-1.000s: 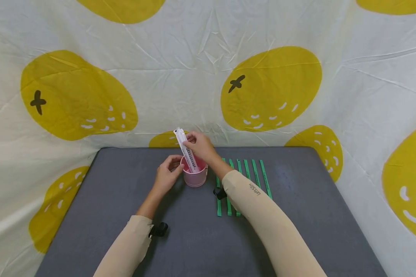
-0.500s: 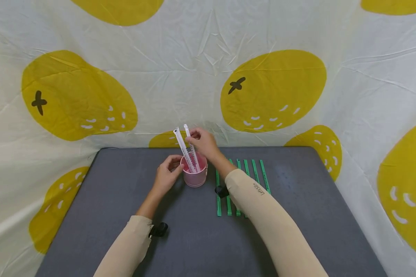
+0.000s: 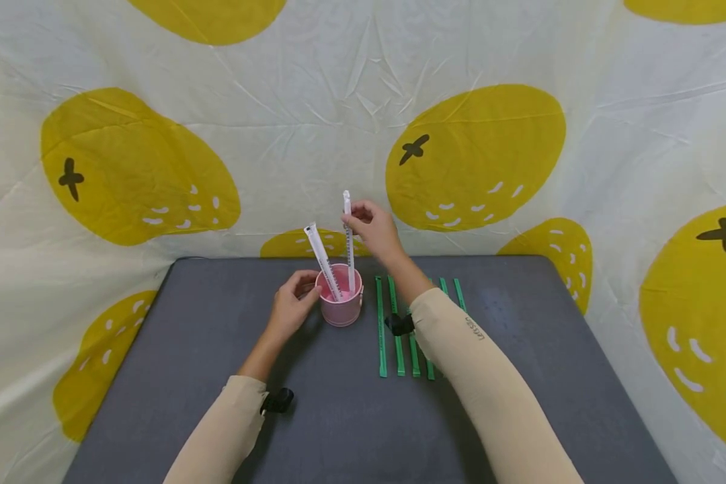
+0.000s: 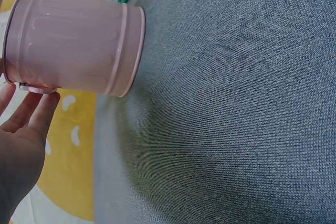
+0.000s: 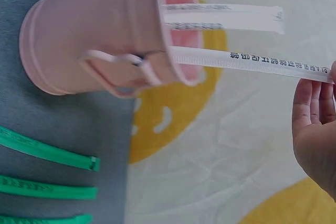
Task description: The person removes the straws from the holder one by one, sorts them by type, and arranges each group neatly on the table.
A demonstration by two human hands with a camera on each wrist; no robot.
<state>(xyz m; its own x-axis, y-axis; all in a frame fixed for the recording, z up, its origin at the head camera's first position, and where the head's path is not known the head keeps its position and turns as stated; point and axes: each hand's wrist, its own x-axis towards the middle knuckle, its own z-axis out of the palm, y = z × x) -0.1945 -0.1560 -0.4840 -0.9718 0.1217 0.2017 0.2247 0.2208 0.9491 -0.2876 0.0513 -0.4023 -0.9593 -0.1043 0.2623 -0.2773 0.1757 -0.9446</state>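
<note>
My right hand [image 3: 372, 230] pinches the upper part of a white paper-wrapped straw [image 3: 349, 259], which stands nearly upright with its lower end inside a small pink bucket [image 3: 341, 314]. Printed lettering runs along the wrapper, clear in the right wrist view. Further white wrapped straws [image 5: 226, 17] lean in the bucket on its left side; how many overlap there I cannot tell. At the bucket's left, my left hand [image 3: 292, 306] holds the rim, thumb on the near side. In the left wrist view its fingers [image 4: 44, 111] touch the small side handle [image 4: 38, 88].
Several green wrapped straws [image 3: 381, 329] lie side by side on the grey table [image 3: 333, 417], right of the bucket and partly under my right forearm. A white cloth with yellow fruit shapes [image 3: 478, 154] hangs behind the table's far edge.
My right hand has moved right and up, drawing one white straw apart from the others and raising it toward upright. The left hand and bucket have stayed in place.
</note>
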